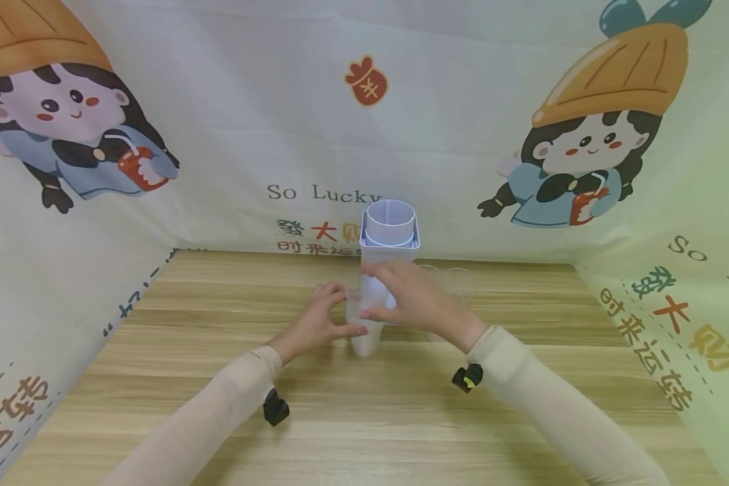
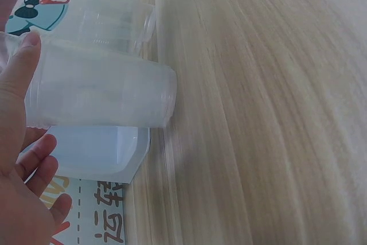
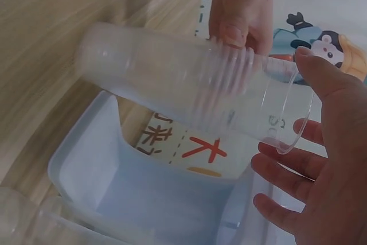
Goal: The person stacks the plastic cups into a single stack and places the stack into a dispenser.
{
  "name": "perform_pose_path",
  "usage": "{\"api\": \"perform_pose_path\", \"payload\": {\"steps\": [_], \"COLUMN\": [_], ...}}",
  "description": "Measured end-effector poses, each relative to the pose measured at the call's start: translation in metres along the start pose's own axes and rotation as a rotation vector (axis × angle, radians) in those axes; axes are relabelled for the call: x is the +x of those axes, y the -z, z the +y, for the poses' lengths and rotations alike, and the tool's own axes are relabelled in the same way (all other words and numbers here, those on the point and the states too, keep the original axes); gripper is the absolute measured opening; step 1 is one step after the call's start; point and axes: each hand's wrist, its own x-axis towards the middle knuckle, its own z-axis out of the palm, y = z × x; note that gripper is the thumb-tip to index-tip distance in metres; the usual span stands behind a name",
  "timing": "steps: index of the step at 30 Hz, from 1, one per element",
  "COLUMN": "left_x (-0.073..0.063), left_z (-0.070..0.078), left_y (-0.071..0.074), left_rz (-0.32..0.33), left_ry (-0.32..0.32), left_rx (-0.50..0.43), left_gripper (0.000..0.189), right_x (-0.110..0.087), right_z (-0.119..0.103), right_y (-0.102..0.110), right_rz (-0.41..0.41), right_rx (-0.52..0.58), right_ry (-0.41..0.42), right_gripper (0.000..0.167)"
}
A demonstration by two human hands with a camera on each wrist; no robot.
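A stack of clear plastic cups stands on the table in front of a pale blue-white cup holder. My left hand holds the stack from the left, its thumb lying along the cups in the left wrist view. From the right, my right hand reaches over the stack. In the right wrist view its thumb and fingers grip the rim of the top cup, which sticks out beyond the nested rims. My left thumb and fingers show behind those rims.
More clear cups stand to the right of the holder, partly hidden by my right hand. A printed cloth backdrop rises behind the wooden table and on both sides.
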Motion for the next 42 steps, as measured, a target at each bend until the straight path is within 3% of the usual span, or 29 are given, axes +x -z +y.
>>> {"api": "perform_pose_path", "payload": {"steps": [21, 28, 42], "left_x": [-0.001, 0.0, -0.001], "left_z": [0.002, 0.0, 0.003], "left_y": [0.0, 0.0, 0.0], "left_rz": [0.02, -0.006, -0.004], "left_ry": [-0.03, 0.001, 0.002], "left_rx": [0.01, 0.008, 0.018], "left_gripper": [0.063, 0.064, 0.065], "right_x": [-0.003, -0.004, -0.007], "right_z": [0.003, 0.005, 0.007], "right_y": [-0.021, -0.026, -0.032], "right_rz": [-0.03, -0.055, -0.038], "right_rx": [0.026, 0.033, 0.031], "right_ry": [-0.007, -0.017, -0.009], "right_gripper": [0.07, 0.07, 0.071]}}
